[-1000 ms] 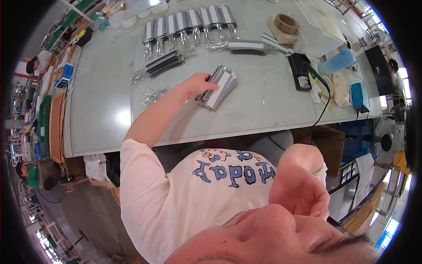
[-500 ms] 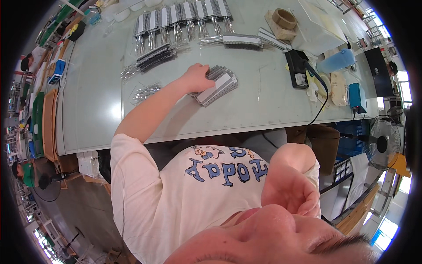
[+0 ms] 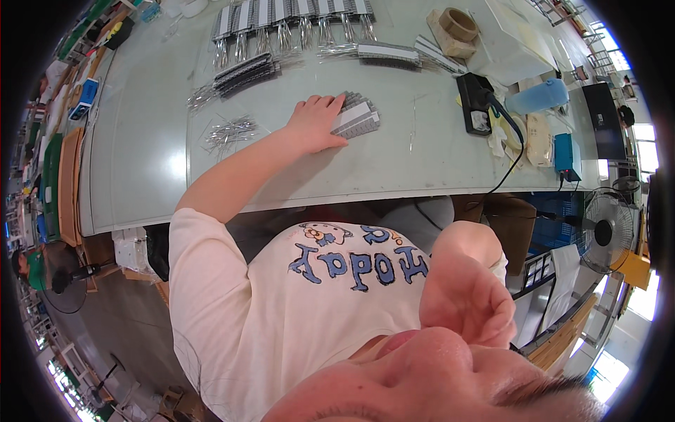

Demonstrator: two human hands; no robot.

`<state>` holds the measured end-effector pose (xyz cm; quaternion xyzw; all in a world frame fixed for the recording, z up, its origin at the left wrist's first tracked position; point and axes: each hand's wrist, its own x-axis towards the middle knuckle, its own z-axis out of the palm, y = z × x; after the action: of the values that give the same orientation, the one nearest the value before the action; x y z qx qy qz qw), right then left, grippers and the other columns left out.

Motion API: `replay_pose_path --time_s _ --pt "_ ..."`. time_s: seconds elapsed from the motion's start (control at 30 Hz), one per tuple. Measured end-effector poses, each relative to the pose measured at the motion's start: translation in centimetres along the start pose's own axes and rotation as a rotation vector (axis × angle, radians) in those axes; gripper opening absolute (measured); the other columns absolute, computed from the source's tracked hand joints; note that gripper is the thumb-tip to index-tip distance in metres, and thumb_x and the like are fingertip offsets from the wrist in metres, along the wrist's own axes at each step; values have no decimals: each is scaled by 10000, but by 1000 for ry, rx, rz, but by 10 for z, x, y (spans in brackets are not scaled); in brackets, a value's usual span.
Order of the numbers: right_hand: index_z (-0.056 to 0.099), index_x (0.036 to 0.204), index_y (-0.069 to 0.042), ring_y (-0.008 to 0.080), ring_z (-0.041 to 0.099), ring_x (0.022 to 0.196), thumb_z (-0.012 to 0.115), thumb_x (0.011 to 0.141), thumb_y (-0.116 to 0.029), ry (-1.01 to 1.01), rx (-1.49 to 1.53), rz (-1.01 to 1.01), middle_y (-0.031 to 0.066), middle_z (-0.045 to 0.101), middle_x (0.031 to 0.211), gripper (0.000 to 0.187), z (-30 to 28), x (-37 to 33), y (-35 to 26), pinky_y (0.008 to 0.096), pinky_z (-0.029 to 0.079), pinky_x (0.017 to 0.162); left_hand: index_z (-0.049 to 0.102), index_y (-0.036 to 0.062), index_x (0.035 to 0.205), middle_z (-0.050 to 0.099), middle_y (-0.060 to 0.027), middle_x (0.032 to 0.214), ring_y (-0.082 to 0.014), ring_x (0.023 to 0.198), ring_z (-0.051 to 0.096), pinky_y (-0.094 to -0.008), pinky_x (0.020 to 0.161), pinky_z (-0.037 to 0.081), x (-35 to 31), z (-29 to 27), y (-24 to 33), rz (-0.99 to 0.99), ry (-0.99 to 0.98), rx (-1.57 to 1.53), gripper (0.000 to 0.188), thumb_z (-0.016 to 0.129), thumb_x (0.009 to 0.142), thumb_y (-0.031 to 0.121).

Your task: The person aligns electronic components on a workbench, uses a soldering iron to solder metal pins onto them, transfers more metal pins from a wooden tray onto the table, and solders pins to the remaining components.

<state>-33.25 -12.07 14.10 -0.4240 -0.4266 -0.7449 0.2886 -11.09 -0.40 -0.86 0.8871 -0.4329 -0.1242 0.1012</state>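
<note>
My left hand (image 3: pixel 316 125) lies over the left end of a fanned stack of grey strips (image 3: pixel 360 119) on the table. Its thumb is on the near side and its fingers on the far side; the palm hides that end. A white band runs across the stack's top. My right hand (image 3: pixel 467 302) is raised off the table beside my cheek, fingers curled in, with nothing visible in it. Left of the stack lies a loose pile of thin metal wires (image 3: pixel 232 131). Beyond it is a darker bundle of strips (image 3: pixel 246 74) with wire ends.
A row of strip bundles with wire leads (image 3: pixel 285 21) lines the far side. Further right are another bundle (image 3: pixel 389 53), a tape roll (image 3: pixel 458 24), a black box with a cable (image 3: pixel 474 105), a blue bottle (image 3: pixel 538 96) and a blue device (image 3: pixel 567 156).
My left hand has shifted its hold on the stack, its fingers now spread further over the far side. The stack has turned slightly and moved up. My right hand stays by my cheek.
</note>
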Motion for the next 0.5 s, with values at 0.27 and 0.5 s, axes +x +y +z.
replay_pose_path --time_s 0.27,0.5 --pt "586 1066 -97 122 498 1017 668 720 -110 107 46 35 -50 539 1131 356 2 -11 -18 263 444 840 295 94 1409 495 -93 1299 -281 1205 449 -462 985 359 8 -7 -17 47 -5 45 847 718 735 383" --pt "586 961 -98 107 513 895 697 714 -116 140 63 69 -48 535 1017 271 18 -7 -1 243 459 795 352 116 1399 483 -65 1335 -262 1250 416 -461 1049 277 22 -31 -42 111 -160 72 807 714 702 300"
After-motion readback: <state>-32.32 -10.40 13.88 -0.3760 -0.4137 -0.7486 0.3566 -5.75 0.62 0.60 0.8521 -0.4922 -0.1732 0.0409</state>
